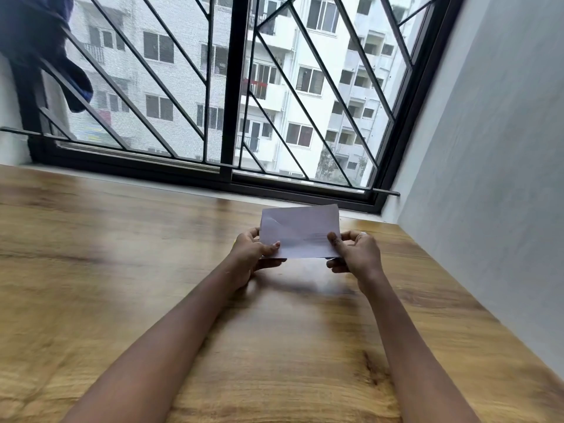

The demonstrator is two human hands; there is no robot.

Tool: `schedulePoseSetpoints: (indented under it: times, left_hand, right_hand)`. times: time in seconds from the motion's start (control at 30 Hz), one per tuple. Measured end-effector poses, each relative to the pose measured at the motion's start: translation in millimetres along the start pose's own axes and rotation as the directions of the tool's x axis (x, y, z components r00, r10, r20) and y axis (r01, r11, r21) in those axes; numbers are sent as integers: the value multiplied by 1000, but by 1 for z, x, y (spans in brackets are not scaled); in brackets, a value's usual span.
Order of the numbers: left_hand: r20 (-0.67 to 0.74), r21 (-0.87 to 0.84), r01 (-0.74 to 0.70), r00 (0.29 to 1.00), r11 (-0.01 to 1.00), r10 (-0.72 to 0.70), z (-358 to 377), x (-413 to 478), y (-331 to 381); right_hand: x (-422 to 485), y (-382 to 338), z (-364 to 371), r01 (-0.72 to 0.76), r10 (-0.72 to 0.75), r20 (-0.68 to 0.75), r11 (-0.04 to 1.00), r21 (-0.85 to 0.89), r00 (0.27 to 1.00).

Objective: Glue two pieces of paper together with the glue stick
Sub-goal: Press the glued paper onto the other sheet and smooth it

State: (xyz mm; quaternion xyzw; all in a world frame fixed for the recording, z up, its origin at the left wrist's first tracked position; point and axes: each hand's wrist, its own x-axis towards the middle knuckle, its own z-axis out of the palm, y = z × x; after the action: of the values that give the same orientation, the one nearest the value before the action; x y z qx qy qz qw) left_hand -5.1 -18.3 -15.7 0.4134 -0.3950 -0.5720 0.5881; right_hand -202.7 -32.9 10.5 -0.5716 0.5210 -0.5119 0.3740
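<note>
A white piece of paper (pixel 300 232) is held up above the wooden table (pixel 122 254), tilted toward me. My left hand (pixel 253 254) pinches its lower left corner, thumb on the front. My right hand (pixel 355 254) pinches the lower right corner in the same way. A thin dark edge shows under the bottom right of the paper; I cannot tell whether it belongs to a second piece. A sliver of yellow shows just behind my left hand. No glue stick is in view.
The table runs up to a barred window (pixel 232 117) at the back and a grey wall (pixel 488 178) on the right. A dark blue cloth (pixel 45 50) hangs at the top left over the window bars.
</note>
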Motion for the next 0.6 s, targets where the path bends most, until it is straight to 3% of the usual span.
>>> schedulePoseSetpoints:
  times: [0.13, 0.3, 0.6]
  left_hand:
    - [-24, -21, -13, 1000, 1000, 13, 1, -1, -1]
    - [-61, -48, -37, 998, 998, 35, 1, 0, -2]
    - [37, -55, -25, 999, 998, 27, 1, -5, 2]
  right_hand:
    - [1, -1, -1, -30, 28, 49, 999, 32, 998]
    - [0, 1, -7, -79, 68, 224, 996, 42, 972]
    - [1, 1, -5, -47, 36, 164, 997, 63, 986]
